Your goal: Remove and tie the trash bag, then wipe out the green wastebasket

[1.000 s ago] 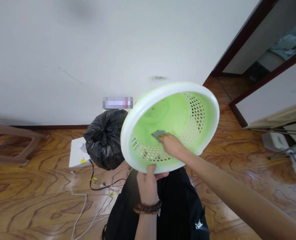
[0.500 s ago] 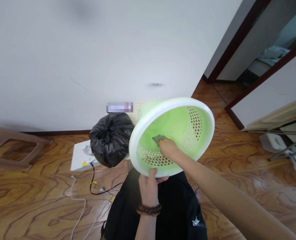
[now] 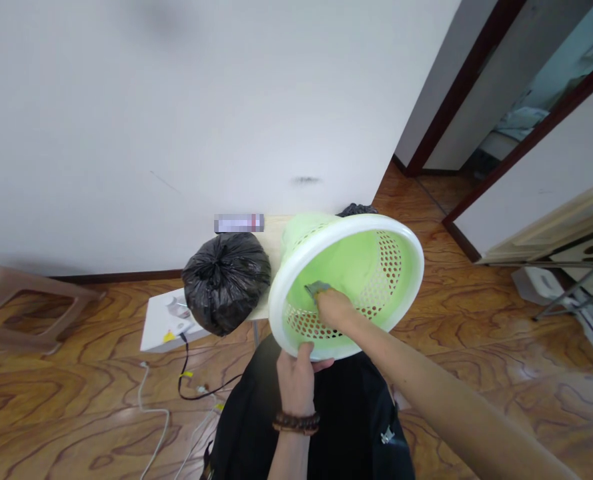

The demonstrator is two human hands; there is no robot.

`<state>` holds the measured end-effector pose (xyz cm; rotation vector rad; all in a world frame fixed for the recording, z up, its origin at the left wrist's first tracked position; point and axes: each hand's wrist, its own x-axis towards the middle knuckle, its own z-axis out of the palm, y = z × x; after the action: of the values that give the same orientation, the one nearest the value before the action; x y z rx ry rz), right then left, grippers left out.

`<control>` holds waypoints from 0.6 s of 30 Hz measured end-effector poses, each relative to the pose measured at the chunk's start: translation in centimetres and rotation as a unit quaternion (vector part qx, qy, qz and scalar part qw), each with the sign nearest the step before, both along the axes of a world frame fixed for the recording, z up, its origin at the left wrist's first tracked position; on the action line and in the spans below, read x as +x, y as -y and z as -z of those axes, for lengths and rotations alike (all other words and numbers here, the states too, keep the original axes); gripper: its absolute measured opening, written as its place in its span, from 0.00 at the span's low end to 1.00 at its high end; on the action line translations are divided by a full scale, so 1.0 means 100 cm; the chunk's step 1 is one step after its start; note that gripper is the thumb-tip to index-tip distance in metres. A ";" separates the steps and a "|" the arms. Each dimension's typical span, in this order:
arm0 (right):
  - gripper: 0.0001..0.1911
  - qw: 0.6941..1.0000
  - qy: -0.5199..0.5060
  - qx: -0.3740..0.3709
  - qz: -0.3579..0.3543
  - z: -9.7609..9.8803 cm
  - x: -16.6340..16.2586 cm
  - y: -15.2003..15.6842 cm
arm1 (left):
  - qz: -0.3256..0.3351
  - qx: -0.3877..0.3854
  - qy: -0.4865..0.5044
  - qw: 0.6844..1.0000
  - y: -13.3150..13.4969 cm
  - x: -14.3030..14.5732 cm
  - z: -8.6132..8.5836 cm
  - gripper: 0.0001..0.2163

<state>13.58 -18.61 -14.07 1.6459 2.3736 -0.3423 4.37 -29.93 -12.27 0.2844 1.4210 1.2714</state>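
Observation:
A light green plastic basket [image 3: 346, 221] with a white rim and rows of holes lies tilted, its mouth facing me. My left hand [image 3: 296, 377], wearing a brown beaded bracelet at the wrist, grips the lower rim with the thumb over the edge. Inside the basket, my right hand [image 3: 333, 308] is closed on a grey cloth [image 3: 317, 288] against the inner wall. The cloth is partly covered by my fingers. Left of the basket sits a knotted black garbage bag [image 3: 226, 283], and another black bag [image 3: 359, 209] shows partly behind the basket.
A pale wooden tabletop [image 3: 275, 233] stands against the white wall. On the floor are a white box [image 3: 169, 323] with cables, and a brown plastic stool [image 3: 21, 300] at the left. A doorway [image 3: 476, 100] opens at the right, near a metal rack [image 3: 576, 293].
The basket has shifted slightly and tilted, exposing the second black bag behind it. My right hand stays inside with the cloth, a little lower. The camera view has moved slightly.

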 end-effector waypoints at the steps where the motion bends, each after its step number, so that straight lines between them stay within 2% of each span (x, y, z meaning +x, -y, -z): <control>1: 0.15 1.000 0.007 0.016 0.001 -0.002 0.005 -0.002 | -0.002 0.006 -0.001 1.000 0.001 0.000 0.001 0.15; 4: 0.16 0.995 0.038 0.091 0.024 -0.004 0.025 -0.012 | -0.010 0.033 -0.009 0.999 0.004 -0.001 0.006 0.15; 6: 0.15 0.992 0.049 0.115 0.035 0.000 0.032 -0.016 | -0.012 0.043 -0.015 0.999 0.005 -0.001 0.008 0.16; 10: 0.14 0.997 -0.020 0.068 0.017 0.014 0.020 -0.008 | -0.008 0.023 -0.019 1.000 0.005 -0.002 0.010 0.15; 14: 0.20 0.991 -0.119 0.052 -0.039 0.017 0.002 0.003 | -0.021 0.027 -0.016 0.999 0.005 -0.002 0.010 0.14; 18: 0.17 0.996 -0.045 0.052 -0.062 0.005 0.014 -0.004 | -0.056 0.034 -0.025 0.998 0.006 -0.001 0.008 0.14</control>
<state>14.98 -18.21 -14.60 1.5461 2.5875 -0.2809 4.30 -30.51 -13.02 0.2878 1.4541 1.4141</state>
